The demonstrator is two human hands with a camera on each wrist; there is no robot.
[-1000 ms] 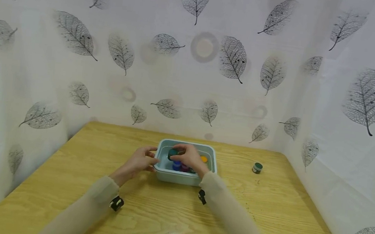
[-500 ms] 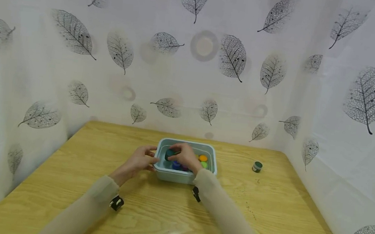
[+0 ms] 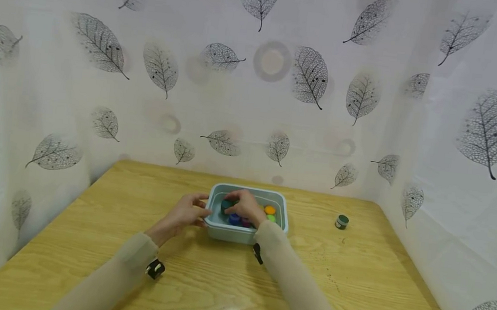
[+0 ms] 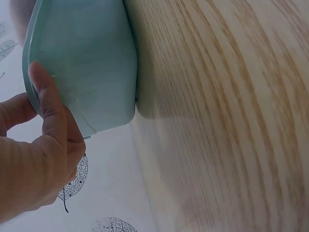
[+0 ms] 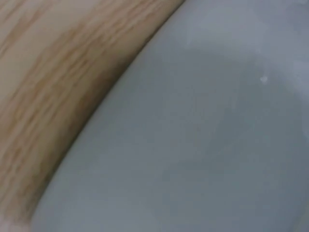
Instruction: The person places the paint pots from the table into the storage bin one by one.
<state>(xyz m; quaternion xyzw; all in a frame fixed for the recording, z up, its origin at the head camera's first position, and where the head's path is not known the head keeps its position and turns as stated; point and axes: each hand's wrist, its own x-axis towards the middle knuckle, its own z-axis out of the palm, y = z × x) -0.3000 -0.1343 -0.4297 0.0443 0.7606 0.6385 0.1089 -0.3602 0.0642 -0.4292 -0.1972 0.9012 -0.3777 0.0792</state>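
A light blue plastic bin (image 3: 222, 233) stands towards the back of the table. My left hand (image 3: 184, 213) pinches its left rim; the left wrist view has the thumb and fingers (image 4: 52, 108) on either side of that rim. Inside the bin, my right hand (image 3: 246, 207) holds a small dark green jar (image 3: 226, 206) near the left end. Beside it sit a blue jar (image 3: 234, 219) and a purple jar (image 3: 246, 222), partly covered by the hand. Orange (image 3: 270, 210) and lime green lids (image 3: 271, 218) show at the right. The right wrist view holds just the bin's wall (image 5: 169, 145) and some table.
Another dark green jar (image 3: 341, 222) stands on the wooden table (image 3: 198, 291), right of the bin. Small dark specks lie on the tabletop in front of that jar. A white curtain (image 3: 191, 93) with leaf prints closes off the back and sides.
My right hand has lowered the dark green jar further into the bin, slightly leftward. The lime green lid has come into sight. The left hand stays on the rim.
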